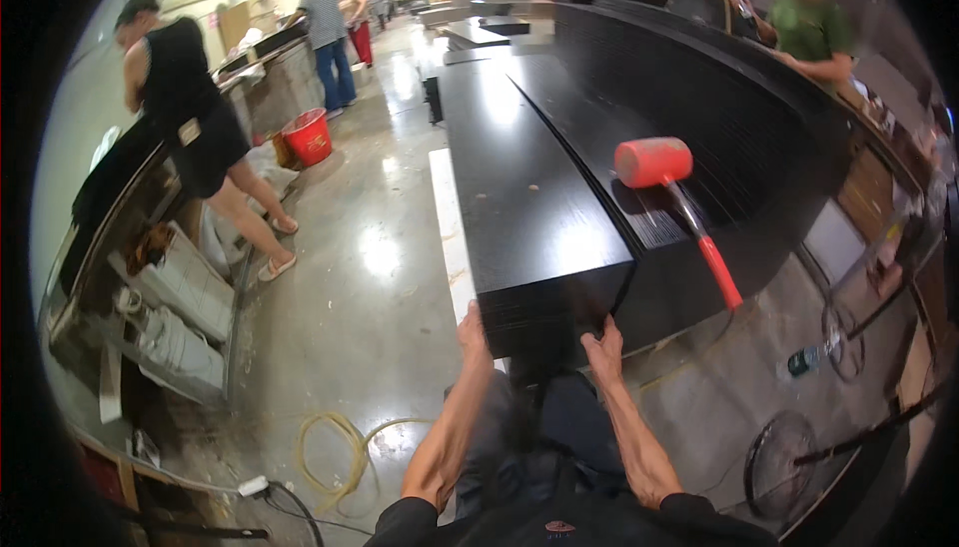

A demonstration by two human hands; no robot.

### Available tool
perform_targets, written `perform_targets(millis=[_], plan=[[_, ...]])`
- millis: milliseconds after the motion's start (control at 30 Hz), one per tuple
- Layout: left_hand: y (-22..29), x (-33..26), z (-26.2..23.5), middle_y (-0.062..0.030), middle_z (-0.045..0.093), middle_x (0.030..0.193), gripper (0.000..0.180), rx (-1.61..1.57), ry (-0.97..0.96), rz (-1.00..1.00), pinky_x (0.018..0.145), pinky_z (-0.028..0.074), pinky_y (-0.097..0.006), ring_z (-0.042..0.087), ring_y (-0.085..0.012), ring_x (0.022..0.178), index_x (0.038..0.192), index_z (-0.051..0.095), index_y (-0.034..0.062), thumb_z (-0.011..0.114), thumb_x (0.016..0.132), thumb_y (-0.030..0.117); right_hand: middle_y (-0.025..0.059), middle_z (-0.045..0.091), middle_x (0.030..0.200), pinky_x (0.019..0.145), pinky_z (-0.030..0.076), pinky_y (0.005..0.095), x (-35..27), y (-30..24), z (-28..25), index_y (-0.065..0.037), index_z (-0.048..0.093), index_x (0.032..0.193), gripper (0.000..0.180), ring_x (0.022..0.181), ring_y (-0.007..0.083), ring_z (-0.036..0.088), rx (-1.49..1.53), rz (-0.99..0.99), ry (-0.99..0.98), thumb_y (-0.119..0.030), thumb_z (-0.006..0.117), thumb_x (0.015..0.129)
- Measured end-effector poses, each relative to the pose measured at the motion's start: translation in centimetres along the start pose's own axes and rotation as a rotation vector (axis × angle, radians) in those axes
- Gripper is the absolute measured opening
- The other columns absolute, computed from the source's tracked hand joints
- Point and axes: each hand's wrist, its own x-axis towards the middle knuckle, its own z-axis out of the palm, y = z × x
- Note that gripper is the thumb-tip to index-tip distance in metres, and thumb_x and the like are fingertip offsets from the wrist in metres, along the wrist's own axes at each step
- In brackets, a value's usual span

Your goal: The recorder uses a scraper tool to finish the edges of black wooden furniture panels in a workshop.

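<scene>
In front of me lies a long stack of glossy black panels, its near end facing me. My left hand is closed on the left corner of that end, its fingers partly hidden along the side. At the right corner my right hand grips the panel edges, thumb up. A rubber mallet with a red head and red-ended handle rests on the black panels right of a narrow gap. Pale boards show under the stack's left side.
More black panels spread to the far right. A yellow hose coils on the floor at lower left. A red bucket stands beside the left bench. A fan and a bottle are at right. Several people work around.
</scene>
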Motion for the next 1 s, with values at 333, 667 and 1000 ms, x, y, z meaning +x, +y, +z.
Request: perform_targets(millis=[333, 667, 1000], plan=[[-1.7, -4.7, -2.3, -0.0178, 0.061, 0.126, 0.049, -0.223, -0.093, 0.061, 0.092, 0.05, -0.037, 0.061, -0.0283, 0.112, 0.133, 0.051, -0.0045, 0.056, 0.096, 0.027, 0.0311, 0.059, 0.125, 0.099, 0.047, 0.039, -3.8, 1.8, -3.1, 0.009, 0.051, 0.133, 0.061, 0.118, 0.0406, 0.059, -0.197, 0.064, 0.042, -0.004, 0.057, 0.073], [-5.8, -9.2, -10.1, -0.0271, 0.04, 0.147, 0.065, 0.574, -0.204, 0.161, 0.111, 0.032, -0.041, 0.04, -0.0387, 0.136, 0.145, 0.036, -0.0019, 0.056, 0.094, 0.032, 0.026, 0.061, 0.125, 0.103, 0.042, 0.0376, -9.1, -0.1, -7.2, 0.005, 0.051, 0.134, 0.057, 0.12, 0.0352, 0.058, -0.072, 0.104, -0.07, -0.009, 0.064, 0.08], [-8.2, -9.2, -12.8, -0.0208, 0.053, 0.137, 0.055, 0.792, -0.203, 0.355, 0.101, 0.043, -0.04, 0.052, -0.0327, 0.126, 0.137, 0.049, -0.0011, 0.06, 0.09, 0.024, 0.0213, 0.049, 0.143, 0.11, 0.033, 0.0365, -5.1, -6.0, -7.9, 0.011, 0.04, 0.142, 0.075, 0.132, 0.0272, 0.046, 0.112, -0.196, -0.099, -0.039, 0.063, 0.091]])
